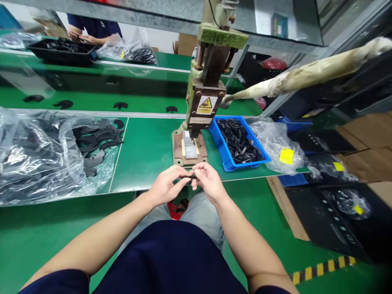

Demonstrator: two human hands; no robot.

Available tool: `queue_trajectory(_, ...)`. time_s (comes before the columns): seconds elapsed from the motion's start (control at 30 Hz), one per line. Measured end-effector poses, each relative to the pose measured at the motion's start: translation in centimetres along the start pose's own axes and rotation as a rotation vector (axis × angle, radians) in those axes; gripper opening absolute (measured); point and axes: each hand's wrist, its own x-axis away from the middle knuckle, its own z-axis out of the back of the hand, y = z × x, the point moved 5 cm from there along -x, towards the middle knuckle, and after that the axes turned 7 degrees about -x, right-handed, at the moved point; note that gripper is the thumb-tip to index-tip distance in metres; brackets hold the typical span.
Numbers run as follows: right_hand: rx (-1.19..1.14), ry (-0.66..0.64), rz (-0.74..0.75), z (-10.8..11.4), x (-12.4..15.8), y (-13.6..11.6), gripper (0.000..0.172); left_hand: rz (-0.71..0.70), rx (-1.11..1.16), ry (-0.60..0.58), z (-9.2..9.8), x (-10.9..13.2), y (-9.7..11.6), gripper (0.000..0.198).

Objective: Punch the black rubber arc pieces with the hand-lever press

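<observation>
Green bench [147, 151] carries a press [205, 98]; left hand [167, 185] and right hand [208, 181] pinch a small dark part [192, 177].

Hand press [204, 102] dead ahead of you, its cloth-wrapped lever [306, 73] running up to your right. Blue bin [245, 165] just right of the press base, holding small black parts [240, 143]. Beside the bin, a clear bag [272, 141] with a yellow label [286, 156]. On your left, a big clear bag [36, 163] of flat curved black pieces [98, 139]. Beyond, the green conveyor belt [92, 102] carries single black pieces. At the far bench, a co-worker [92, 26] stands at a black tray [61, 51].
</observation>
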Motion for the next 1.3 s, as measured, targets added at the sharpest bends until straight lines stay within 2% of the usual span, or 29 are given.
queue_trajectory(0.13, 0.036, -0.017, -0.023, 0.1, 0.4, 1.1, 0.045, 0.079, -0.03, 0.009, 0.5, 1.0, -0.5, 0.017)
queue_trajectory(0.4, 0.073, -0.006, -0.023, 0.4, 0.5, 2.0, 0.045, 0.122, -0.04, -0.045, 0.3, 1.5, -0.4, 0.017)
queue_trajectory(0.6, 0.159, -0.021, -0.015, 0.2, 0.5, 2.2, 0.044, 0.068, -0.076, -0.055, 0.6, 1.4, -0.2, 0.015)
queue_trajectory(0.7, 0.25, -0.033, 0.012, 0.9, 0.1, 0.8, 0.041, 0.036, -0.151, -0.063, 1.2, 0.7, -1.1, 0.011)
queue_trajectory(0.73, 0.282, -0.018, 0.046, 1.6, -0.3, -0.4, 0.039, 0.04, -0.178, -0.05, 1.6, 0.1, -1.8, 0.011)
queue_trajectory(0.8, 0.353, 0.064, 0.208, 3.5, -1.4, -4.4, 0.04, 0.074, -0.233, 0.004, 2.4, -1.4, -3.6, 0.013)
queue_trajectory(0.9, 0.476, 0.199, 0.671, 6.1, -3.0, -13.9, 0.054, 0.145, -0.322, 0.066, 3.2, -4.6, -6.9, 0.018)
queue_trajectory(0.93, 0.499, 0.186, 0.792, 6.3, -3.4, -17.1, 0.063, 0.16, -0.354, 0.059, 3.2, -5.6, -7.9, 0.02)
queue_trajectory(1.0, 0.511, 0.075, 0.964, 5.8, -4.1, -23.1, 0.079, 0.168, -0.419, 0.004, 2.6, -7.5, -9.5, 0.022)
queue_trajectory(1.07, 0.518, -0.054, 1.034, 4.0, -4.4, -27.8, 0.095, 0.157, -0.486, -0.073, 1.7, -8.8, -10.4, 0.024)
queue_trajectory(1.13, 0.576, -0.131, 1.031, 1.6, -4.4, -30.9, 0.103, 0.137, -0.549, -0.144, 0.8, -9.6, -10.8, 0.026)
queue_trajectory(1.17, 0.605, -0.137, 1.026, 0.5, -4.4, -31.9, 0.099, 0.125, -0.578, -0.174, 0.5, -9.8, -10.9, 0.027)
queue_trajectory(1.23, 0.624, -0.139, 1.037, -1.2, -4.1, -33.0, 0.08, 0.095, -0.632, -0.225, 0.0, -10.3, -10.8, 0.029)
queue_trajectory(1.3, 0.577, -0.208, 1.069, -2.3, -3.7, -33.0, 0.055, 0.057, -0.669, -0.279, -0.4, -10.7, -10.4, 0.031)
